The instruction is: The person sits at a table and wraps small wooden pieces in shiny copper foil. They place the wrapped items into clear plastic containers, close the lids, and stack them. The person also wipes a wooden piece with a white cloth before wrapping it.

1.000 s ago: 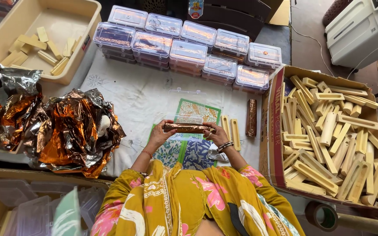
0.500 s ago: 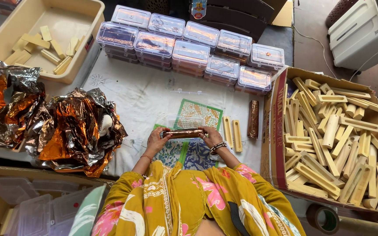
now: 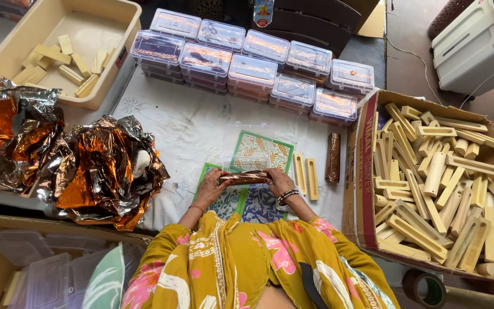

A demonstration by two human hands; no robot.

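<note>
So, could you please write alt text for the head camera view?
Both hands, left hand and right hand, hold a foil-wrapped stick over patterned cards on a white cloth. Crumpled foil lies left, a box of wooden pieces right.

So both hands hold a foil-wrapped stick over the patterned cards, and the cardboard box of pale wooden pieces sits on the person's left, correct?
Not quite. In the head view the cardboard box of pale wooden pieces sits on the person's right, not left. The rest holds: the left hand and right hand hold the foil-wrapped stick over the patterned cards.
</note>
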